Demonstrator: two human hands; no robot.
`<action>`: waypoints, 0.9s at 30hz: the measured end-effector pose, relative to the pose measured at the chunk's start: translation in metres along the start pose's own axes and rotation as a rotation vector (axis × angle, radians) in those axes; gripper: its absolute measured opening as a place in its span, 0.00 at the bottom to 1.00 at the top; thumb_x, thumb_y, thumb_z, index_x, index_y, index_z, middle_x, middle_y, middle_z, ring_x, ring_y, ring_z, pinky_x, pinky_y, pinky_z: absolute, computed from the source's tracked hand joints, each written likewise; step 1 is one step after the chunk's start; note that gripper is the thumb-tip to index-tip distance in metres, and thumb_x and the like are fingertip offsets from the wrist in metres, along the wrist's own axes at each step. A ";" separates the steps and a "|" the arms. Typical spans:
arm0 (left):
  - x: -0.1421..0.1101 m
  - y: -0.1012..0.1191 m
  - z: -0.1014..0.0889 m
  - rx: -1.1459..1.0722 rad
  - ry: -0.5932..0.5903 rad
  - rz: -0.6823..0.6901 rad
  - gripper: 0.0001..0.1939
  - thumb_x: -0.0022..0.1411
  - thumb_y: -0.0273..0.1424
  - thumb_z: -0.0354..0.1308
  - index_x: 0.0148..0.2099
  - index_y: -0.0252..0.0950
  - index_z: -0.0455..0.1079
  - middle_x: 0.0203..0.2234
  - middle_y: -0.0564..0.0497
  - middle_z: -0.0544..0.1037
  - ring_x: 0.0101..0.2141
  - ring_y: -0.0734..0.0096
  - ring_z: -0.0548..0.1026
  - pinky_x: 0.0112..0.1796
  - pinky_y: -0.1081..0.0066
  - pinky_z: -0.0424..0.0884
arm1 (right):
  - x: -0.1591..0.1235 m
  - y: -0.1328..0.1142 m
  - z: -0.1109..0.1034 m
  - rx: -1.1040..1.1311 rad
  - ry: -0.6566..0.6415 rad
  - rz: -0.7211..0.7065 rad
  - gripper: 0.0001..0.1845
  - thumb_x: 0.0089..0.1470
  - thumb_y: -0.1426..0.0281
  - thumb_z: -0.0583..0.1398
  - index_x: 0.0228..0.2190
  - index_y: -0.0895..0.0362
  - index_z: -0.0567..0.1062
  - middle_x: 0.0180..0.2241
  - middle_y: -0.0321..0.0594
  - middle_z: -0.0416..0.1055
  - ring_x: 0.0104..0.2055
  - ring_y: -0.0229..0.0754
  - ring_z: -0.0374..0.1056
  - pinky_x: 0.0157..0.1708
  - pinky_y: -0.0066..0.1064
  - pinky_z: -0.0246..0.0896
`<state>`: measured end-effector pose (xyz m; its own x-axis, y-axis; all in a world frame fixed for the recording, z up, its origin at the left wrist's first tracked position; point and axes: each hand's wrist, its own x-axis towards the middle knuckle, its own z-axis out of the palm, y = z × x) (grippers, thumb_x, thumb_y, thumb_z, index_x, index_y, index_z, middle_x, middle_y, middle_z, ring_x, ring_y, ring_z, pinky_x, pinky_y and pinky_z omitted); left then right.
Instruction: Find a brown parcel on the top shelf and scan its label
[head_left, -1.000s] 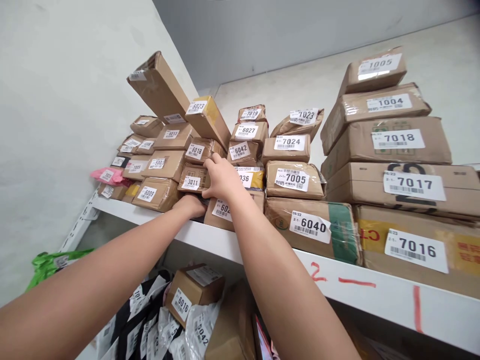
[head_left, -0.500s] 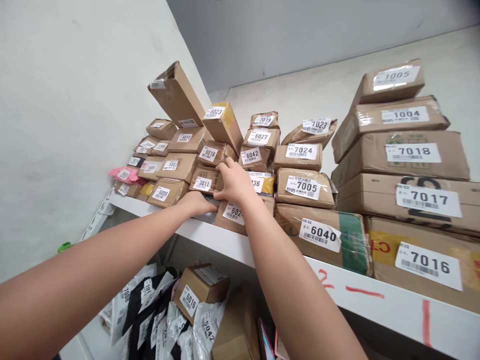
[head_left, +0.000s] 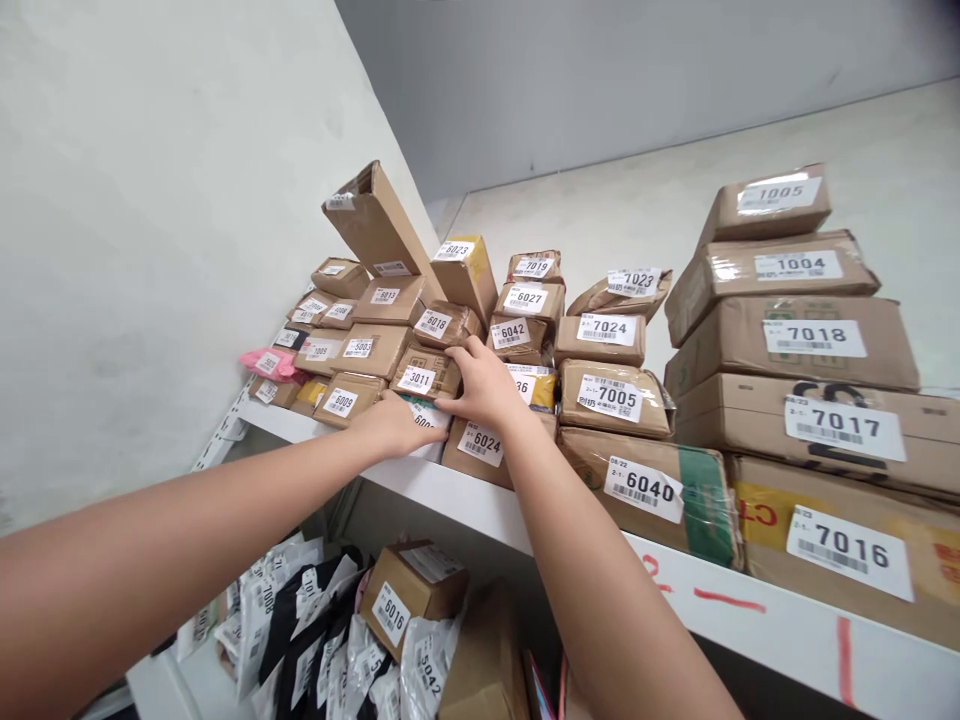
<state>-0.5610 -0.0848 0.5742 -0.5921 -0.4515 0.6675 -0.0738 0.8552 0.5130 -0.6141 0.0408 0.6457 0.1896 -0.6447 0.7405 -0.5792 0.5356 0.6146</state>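
My left hand [head_left: 394,428] is at the shelf's front edge, its thumb lying across a small white-and-teal parcel [head_left: 426,418] whose label is partly covered. Its other fingers are mostly hidden. Directly above that parcel sits a cardboard box labelled 3011 [head_left: 418,378]. My right hand [head_left: 486,385] grips this box at its right side, fingers on the upper edge and thumb by the lower corner. Box 6024 [head_left: 478,445] stands below my right hand, and box 6009 [head_left: 343,400] is left of my left hand. Box 6018 [head_left: 442,322] rests on top of 3011.
Stacked cardboard boxes continue rightward, including 7005 [head_left: 604,400] and 6040 [head_left: 645,485]. A tall box [head_left: 379,220] leans on the upper left. The white shelf edge [head_left: 465,508] runs across. Below are bagged parcels [head_left: 427,665] and box 6016 [head_left: 409,590].
The white-and-teal parcel now shows in the gap beneath box 3011, where my left fingers were reaching in. My left hand has come up over its front. The view has tilted slightly upward.
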 end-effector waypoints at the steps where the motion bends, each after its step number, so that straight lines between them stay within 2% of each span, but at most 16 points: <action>1: -0.003 0.005 -0.007 0.052 -0.001 -0.035 0.52 0.45 0.55 0.57 0.61 0.21 0.52 0.51 0.25 0.69 0.51 0.40 0.70 0.46 0.57 0.68 | -0.001 -0.001 0.000 -0.016 0.002 -0.001 0.32 0.40 0.65 0.68 0.47 0.61 0.68 0.45 0.48 0.64 0.45 0.53 0.64 0.46 0.41 0.64; 3: -0.005 0.017 -0.027 0.131 0.055 -0.037 0.48 0.51 0.50 0.55 0.62 0.19 0.47 0.50 0.25 0.69 0.50 0.40 0.70 0.46 0.57 0.68 | -0.002 -0.005 0.001 -0.053 0.010 -0.003 0.31 0.40 0.65 0.67 0.47 0.62 0.68 0.45 0.51 0.64 0.46 0.56 0.63 0.46 0.43 0.63; 4: -0.004 0.024 -0.040 0.140 0.139 0.008 0.44 0.53 0.47 0.54 0.63 0.21 0.47 0.50 0.26 0.69 0.50 0.41 0.70 0.46 0.57 0.67 | -0.003 -0.007 0.001 -0.070 0.013 -0.004 0.31 0.40 0.65 0.67 0.46 0.63 0.68 0.46 0.53 0.63 0.46 0.57 0.62 0.46 0.44 0.63; 7: 0.010 0.045 -0.078 0.081 0.530 0.222 0.38 0.57 0.43 0.53 0.64 0.32 0.45 0.56 0.33 0.62 0.55 0.46 0.65 0.51 0.57 0.64 | -0.003 -0.010 0.002 -0.108 0.018 -0.003 0.32 0.39 0.64 0.68 0.45 0.63 0.68 0.45 0.54 0.64 0.45 0.58 0.63 0.46 0.45 0.62; 8: 0.018 0.052 -0.089 0.047 0.632 0.285 0.39 0.57 0.44 0.54 0.65 0.36 0.44 0.58 0.36 0.58 0.57 0.46 0.62 0.52 0.57 0.62 | -0.004 -0.011 0.002 -0.115 0.018 -0.003 0.31 0.39 0.64 0.68 0.45 0.63 0.69 0.45 0.54 0.64 0.45 0.58 0.63 0.46 0.45 0.62; 9: 0.027 0.058 -0.099 0.012 0.684 0.321 0.41 0.56 0.46 0.55 0.66 0.41 0.43 0.60 0.39 0.54 0.58 0.45 0.60 0.53 0.56 0.60 | -0.004 -0.011 0.001 -0.121 0.018 -0.003 0.31 0.40 0.64 0.68 0.45 0.63 0.69 0.44 0.54 0.64 0.44 0.57 0.63 0.46 0.45 0.62; 11: 0.044 0.069 -0.114 -0.052 0.625 0.329 0.44 0.53 0.49 0.59 0.66 0.48 0.42 0.61 0.42 0.53 0.57 0.45 0.62 0.53 0.55 0.61 | -0.004 -0.012 0.001 -0.129 0.020 -0.004 0.29 0.41 0.64 0.67 0.45 0.63 0.69 0.44 0.53 0.65 0.44 0.56 0.64 0.45 0.44 0.63; 13: 0.059 0.076 -0.122 -0.105 0.492 0.332 0.42 0.53 0.47 0.60 0.66 0.50 0.44 0.59 0.43 0.60 0.53 0.48 0.66 0.50 0.57 0.64 | -0.004 -0.011 0.001 -0.133 0.025 0.000 0.29 0.41 0.64 0.67 0.45 0.62 0.69 0.44 0.52 0.65 0.43 0.55 0.64 0.45 0.43 0.63; 15: 0.069 0.080 -0.124 -0.124 0.423 0.337 0.40 0.55 0.43 0.59 0.65 0.48 0.46 0.54 0.43 0.67 0.50 0.51 0.69 0.48 0.59 0.66 | -0.004 -0.011 0.002 -0.134 0.033 0.003 0.29 0.41 0.63 0.68 0.45 0.62 0.69 0.44 0.52 0.65 0.43 0.55 0.64 0.45 0.43 0.64; 17: 0.074 0.082 -0.121 -0.113 0.428 0.327 0.38 0.55 0.41 0.59 0.65 0.44 0.48 0.52 0.42 0.71 0.49 0.51 0.70 0.47 0.60 0.67 | -0.004 -0.011 0.003 -0.134 0.040 0.005 0.29 0.41 0.63 0.68 0.44 0.61 0.69 0.44 0.51 0.65 0.43 0.55 0.65 0.44 0.42 0.64; 20: 0.079 0.083 -0.115 -0.083 0.446 0.305 0.39 0.55 0.41 0.60 0.65 0.42 0.49 0.52 0.40 0.71 0.49 0.50 0.71 0.47 0.59 0.67 | -0.004 -0.011 0.003 -0.132 0.048 0.004 0.27 0.41 0.63 0.68 0.42 0.61 0.70 0.43 0.51 0.65 0.41 0.54 0.65 0.42 0.42 0.65; 27: 0.088 0.085 -0.104 -0.077 0.481 0.249 0.39 0.55 0.40 0.60 0.66 0.42 0.49 0.53 0.41 0.71 0.51 0.52 0.70 0.49 0.62 0.67 | -0.003 -0.012 0.003 -0.132 0.055 0.002 0.27 0.40 0.63 0.68 0.42 0.61 0.70 0.43 0.51 0.65 0.42 0.54 0.65 0.42 0.42 0.65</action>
<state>-0.5358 -0.0782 0.7322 -0.1489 -0.3183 0.9362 0.0912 0.9383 0.3335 -0.6107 0.0349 0.6352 0.2336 -0.6147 0.7534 -0.4706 0.6065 0.6408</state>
